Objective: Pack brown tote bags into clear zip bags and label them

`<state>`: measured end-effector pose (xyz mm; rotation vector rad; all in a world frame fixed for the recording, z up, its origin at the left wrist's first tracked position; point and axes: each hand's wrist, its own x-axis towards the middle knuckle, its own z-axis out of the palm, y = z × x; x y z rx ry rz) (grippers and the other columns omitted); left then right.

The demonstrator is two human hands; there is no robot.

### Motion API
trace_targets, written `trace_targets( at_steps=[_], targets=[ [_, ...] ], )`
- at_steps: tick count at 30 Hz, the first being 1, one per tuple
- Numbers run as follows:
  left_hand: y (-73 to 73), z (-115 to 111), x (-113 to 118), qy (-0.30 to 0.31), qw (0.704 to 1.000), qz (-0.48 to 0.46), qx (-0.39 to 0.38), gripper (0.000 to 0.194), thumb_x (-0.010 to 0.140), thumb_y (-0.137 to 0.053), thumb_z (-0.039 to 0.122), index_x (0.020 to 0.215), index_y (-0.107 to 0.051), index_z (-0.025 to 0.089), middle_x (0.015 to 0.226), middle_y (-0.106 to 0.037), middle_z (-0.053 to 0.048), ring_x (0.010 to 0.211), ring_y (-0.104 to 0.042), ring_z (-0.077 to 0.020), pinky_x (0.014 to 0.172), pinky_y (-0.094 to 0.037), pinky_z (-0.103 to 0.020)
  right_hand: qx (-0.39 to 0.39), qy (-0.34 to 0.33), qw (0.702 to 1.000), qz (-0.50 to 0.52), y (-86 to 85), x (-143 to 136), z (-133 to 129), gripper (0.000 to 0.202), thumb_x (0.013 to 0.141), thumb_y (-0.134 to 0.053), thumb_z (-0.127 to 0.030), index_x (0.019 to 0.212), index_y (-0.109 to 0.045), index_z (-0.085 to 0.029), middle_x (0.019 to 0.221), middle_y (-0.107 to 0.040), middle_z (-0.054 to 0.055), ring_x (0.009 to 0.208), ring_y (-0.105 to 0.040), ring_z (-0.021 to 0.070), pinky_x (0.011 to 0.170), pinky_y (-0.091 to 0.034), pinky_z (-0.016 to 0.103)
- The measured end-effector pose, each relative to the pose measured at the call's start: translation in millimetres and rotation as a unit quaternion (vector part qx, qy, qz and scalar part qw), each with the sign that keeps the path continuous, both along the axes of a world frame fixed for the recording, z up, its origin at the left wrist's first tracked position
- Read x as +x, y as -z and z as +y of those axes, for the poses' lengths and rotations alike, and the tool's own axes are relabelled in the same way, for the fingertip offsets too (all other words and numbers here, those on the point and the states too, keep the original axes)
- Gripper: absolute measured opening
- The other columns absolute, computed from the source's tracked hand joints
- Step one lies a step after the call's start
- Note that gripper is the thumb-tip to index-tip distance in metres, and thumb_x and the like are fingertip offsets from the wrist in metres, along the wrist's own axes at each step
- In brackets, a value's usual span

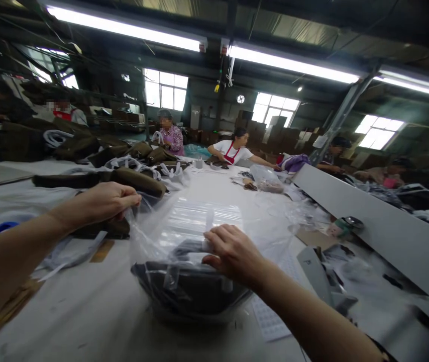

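A dark fabric bag [195, 291] sits upright on the white table in front of me, inside a clear plastic bag [154, 226]. My left hand [105, 201] is closed in a pinch on the plastic's upper left edge and pulls it taut to the side. My right hand [233, 254] is over the top of the dark bag, its fingers curled and closed on the plastic near a whitish wrapped part, perhaps a handle. The fingertips are partly hidden, so the exact grip is unclear. A striped, shiny translucent sheet of plastic shows behind the dark bag.
Dark olive bags [135, 181] with white straps are heaped at left. A grey device [314, 274] and a printed sheet [271, 317] lie at right, before a long white board [361, 221]. A co-worker in a red apron [233, 151] reaches across the far table; other people work around.
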<state>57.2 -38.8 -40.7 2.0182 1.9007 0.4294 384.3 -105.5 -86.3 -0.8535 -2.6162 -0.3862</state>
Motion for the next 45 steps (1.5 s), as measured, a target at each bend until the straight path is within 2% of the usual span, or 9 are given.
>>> trace_targets(
  at_steps=[7, 15, 20, 24, 30, 34, 38, 42, 45],
  targets=[
    [0.2, 3, 2, -0.045, 0.996, -0.053, 0.05, 0.035, 0.081, -0.05, 0.038, 0.096, -0.066, 0.01, 0.037, -0.048, 0.007, 0.034, -0.045, -0.0093, 0.036, -0.028, -0.015, 0.108, -0.068, 0.989, -0.076, 9.6, -18, -6, 0.027, 0.089, -0.035, -0.008, 0.108, -0.055, -0.006, 0.087, -0.06, 0.013, 0.079, -0.054, 0.0224, 0.07, -0.046, 0.036],
    [-14.4, 2, 8, -0.019, 0.997, -0.001, 0.074, 0.04, 0.082, -0.043, 0.04, 0.106, -0.062, 0.015, 0.05, -0.057, 0.002, 0.049, -0.053, -0.0148, 0.053, -0.04, -0.022, 0.169, -0.148, 0.974, -0.034, 8.6, -23, -10, 0.027, 0.088, -0.04, -0.01, 0.106, -0.059, -0.003, 0.093, -0.063, 0.014, 0.088, -0.058, 0.0219, 0.075, -0.05, 0.031],
    [-17.0, 2, 38, 0.22, 0.93, 0.158, 0.249, 0.081, 0.059, -0.069, 0.054, 0.13, -0.045, 0.021, 0.128, -0.052, -0.011, 0.112, -0.047, -0.0286, 0.095, -0.033, -0.035, 0.16, -0.181, 0.969, -0.042, 7.2, -22, -2, 0.023, 0.087, -0.042, -0.011, 0.101, -0.061, -0.007, 0.09, -0.063, 0.012, 0.082, -0.059, 0.0201, 0.072, -0.051, 0.03],
    [-0.5, 22, 84, 0.365, 0.913, 0.168, 0.073, 0.037, 0.066, -0.068, 0.037, 0.096, -0.068, 0.017, 0.084, -0.069, -0.009, 0.076, -0.06, -0.0214, 0.07, -0.041, -0.026, 0.162, -0.173, 0.97, -0.046, 6.0, -22, -3, 0.023, 0.086, -0.043, -0.01, 0.101, -0.06, -0.008, 0.089, -0.063, 0.012, 0.081, -0.059, 0.0203, 0.07, -0.05, 0.03],
    [-19.9, 41, 100, 0.259, 0.945, 0.096, 0.175, 0.027, 0.083, -0.049, 0.032, 0.075, -0.068, 0.014, 0.068, -0.064, -0.005, 0.064, -0.055, -0.0156, 0.06, -0.035, -0.023, -0.107, -0.116, 0.988, 0.0, -1.5, -18, 11, 0.018, 0.087, -0.049, -0.015, 0.103, -0.058, -0.017, 0.09, -0.062, 0.005, 0.075, -0.058, 0.0136, 0.065, -0.046, 0.022],
    [-32.4, 22, 86, 0.345, 0.925, 0.097, 0.124, 0.03, 0.08, -0.053, 0.042, 0.092, -0.069, 0.02, 0.072, -0.065, -0.002, 0.069, -0.058, -0.015, 0.066, -0.036, -0.02, -0.304, -0.021, 0.945, 0.118, -2.5, -14, 47, 0.028, 0.069, -0.07, -0.015, 0.094, -0.061, -0.02, 0.081, -0.062, -0.002, 0.07, -0.056, 0.0106, 0.065, -0.043, 0.019],
    [-22.9, 15, 37, 0.266, 0.956, 0.114, 0.044, 0.093, 0.04, -0.08, 0.052, 0.124, -0.054, 0.021, 0.094, -0.066, -0.005, 0.083, -0.06, -0.0233, 0.067, -0.041, -0.021, -0.351, 0.015, 0.924, 0.148, -1.1, -11, 73, 0.031, 0.065, -0.073, -0.014, 0.093, -0.062, -0.021, 0.083, -0.063, -0.002, 0.066, -0.054, 0.0096, 0.064, -0.041, 0.02],
    [-15.6, 22, -17, 0.186, 0.969, 0.126, -0.102, 0.039, 0.062, -0.067, 0.05, 0.078, -0.07, 0.014, 0.059, -0.062, 0.001, 0.054, -0.055, -0.0139, 0.048, -0.038, -0.016, -0.383, 0.027, 0.921, 0.071, -18.8, 9, 76, 0.041, 0.069, -0.072, -0.033, 0.107, -0.06, -0.023, 0.095, -0.065, 0.002, 0.076, -0.059, 0.0137, 0.069, -0.043, 0.023],
    [-16.8, 25, -38, 0.145, 0.98, 0.089, -0.103, 0.04, 0.065, -0.063, 0.053, 0.067, -0.068, 0.014, 0.058, -0.062, 0.005, 0.056, -0.055, -0.0106, 0.053, -0.041, -0.013, -0.382, 0.094, 0.917, -0.065, -45.9, 41, 71, 0.051, 0.075, -0.061, -0.053, 0.114, -0.057, -0.021, 0.09, -0.067, 0.006, 0.078, -0.061, 0.0193, 0.07, -0.043, 0.028]
  ],
)
